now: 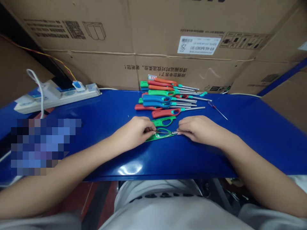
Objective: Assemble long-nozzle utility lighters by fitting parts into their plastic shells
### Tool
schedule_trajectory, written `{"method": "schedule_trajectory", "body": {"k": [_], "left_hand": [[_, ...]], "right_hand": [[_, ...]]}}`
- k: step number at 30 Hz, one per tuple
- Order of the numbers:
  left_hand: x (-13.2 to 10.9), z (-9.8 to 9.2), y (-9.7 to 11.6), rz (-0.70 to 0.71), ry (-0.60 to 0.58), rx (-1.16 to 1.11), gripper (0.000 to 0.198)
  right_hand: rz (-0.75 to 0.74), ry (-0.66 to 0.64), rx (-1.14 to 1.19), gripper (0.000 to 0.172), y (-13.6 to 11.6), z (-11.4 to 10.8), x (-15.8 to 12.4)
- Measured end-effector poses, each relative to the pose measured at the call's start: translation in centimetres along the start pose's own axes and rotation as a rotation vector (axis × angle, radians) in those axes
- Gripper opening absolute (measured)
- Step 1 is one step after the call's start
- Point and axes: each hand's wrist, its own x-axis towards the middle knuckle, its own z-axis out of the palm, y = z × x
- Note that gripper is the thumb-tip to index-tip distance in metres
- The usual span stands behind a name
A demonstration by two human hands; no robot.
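Observation:
My left hand (141, 129) is pinched over the left end of a green lighter half-shell (165, 135), its fingertips on a thin dark wire or rod. Between thumb and fingers of my right hand (195, 129) is the short metal tube (175, 133) at the shell's right end. A thin white wire loops inside the shell. Just behind it lies a second green half-shell (166, 121) with a trigger opening. Farther back is a pile of stick lighters (157, 98) in red, orange, blue and green, their metal barrels pointing right.
A small screwdriver (217, 110) lies right of the pile on the blue table (251, 137). A white power strip (59, 99) with plugs and cables is at the back left. Cardboard (96, 70) stands upright along the table's back. A blurred patch covers the left side.

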Motion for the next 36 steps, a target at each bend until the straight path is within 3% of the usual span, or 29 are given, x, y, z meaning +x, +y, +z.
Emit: {"method": "schedule_trajectory", "body": {"k": [6, 36], "left_hand": [[-0.3, -0.1, 0.7, 0.003, 0.006, 0.058, 0.012], [-0.1, 0.6, 0.7, 0.058, 0.014, 0.103, 0.016]], "right_hand": [[0.028, -0.084, -0.112, 0.028, -1.1, -0.2, 0.0], [0.173, -0.212, -0.234, 0.021, -2.2, -1.1, 0.9]]}}
